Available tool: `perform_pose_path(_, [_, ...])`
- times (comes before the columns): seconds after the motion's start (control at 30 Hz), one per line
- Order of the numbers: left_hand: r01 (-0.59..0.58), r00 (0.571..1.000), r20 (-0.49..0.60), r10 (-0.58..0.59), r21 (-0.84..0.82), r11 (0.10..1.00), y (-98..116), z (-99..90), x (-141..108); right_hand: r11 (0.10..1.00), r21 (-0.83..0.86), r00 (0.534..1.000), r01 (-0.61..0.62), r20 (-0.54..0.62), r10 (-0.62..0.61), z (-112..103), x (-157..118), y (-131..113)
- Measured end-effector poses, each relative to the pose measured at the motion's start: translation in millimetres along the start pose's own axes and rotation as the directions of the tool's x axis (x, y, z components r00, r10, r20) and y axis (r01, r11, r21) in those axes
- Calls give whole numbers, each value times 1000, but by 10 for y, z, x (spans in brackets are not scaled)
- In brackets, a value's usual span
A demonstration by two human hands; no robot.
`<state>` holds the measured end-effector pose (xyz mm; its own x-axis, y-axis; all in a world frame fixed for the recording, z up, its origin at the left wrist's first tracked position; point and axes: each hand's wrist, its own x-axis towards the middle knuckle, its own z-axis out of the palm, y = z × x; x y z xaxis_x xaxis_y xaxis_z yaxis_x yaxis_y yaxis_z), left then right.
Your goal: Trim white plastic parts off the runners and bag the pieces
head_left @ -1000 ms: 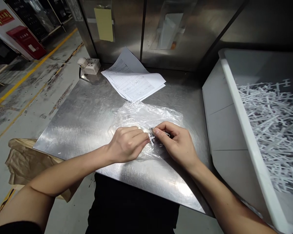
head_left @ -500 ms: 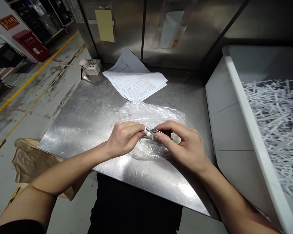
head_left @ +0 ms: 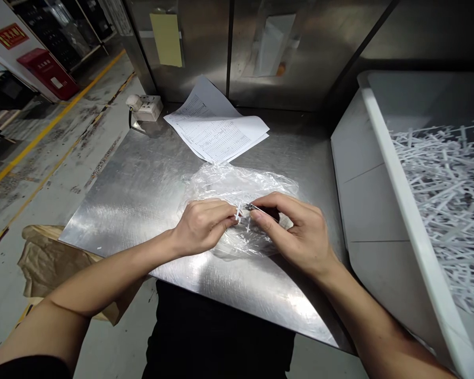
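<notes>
My left hand [head_left: 205, 225] pinches a small white plastic part [head_left: 238, 213] with short crossbars, its end sticking out past the fingertips. Opposite it, my right hand [head_left: 296, 223] grips a small silver nail clipper [head_left: 253, 207] between thumb and forefinger, jaws pointing at the part. A narrow gap shows between jaws and part. Both hands are over a clear plastic bag [head_left: 229, 184] lying crumpled on the metal table [head_left: 122, 200]. A few small white pieces [head_left: 248, 226] show on or in the bag below the fingers.
On the right stands a large white bin [head_left: 387, 158] heaped with white plastic parts [head_left: 450, 210]. Printed sheets [head_left: 221, 131] lie behind the bag. A power socket [head_left: 148, 108] sits at the back left corner. Brown paper [head_left: 51, 258] is beside the table's left edge.
The clipper has drawn slightly up and away from the white part. A small white piece now shows lower, between my hands above the bag. The view has shifted slightly.
</notes>
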<state>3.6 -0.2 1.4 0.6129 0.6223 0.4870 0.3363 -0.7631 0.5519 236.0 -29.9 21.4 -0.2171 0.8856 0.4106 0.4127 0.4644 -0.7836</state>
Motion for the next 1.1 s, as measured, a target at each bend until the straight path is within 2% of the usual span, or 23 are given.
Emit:
perform_pose_path(0.4, [-16, 1000, -24, 15, -32, 999, 11, -8, -1, 999, -11, 999, 37, 40, -36, -31, 5, 20])
perform_pose_path(1.1, [-87, 996, -23, 88, 8, 996, 15, -14, 6, 997, -15, 995, 76, 60, -75, -54, -2, 13])
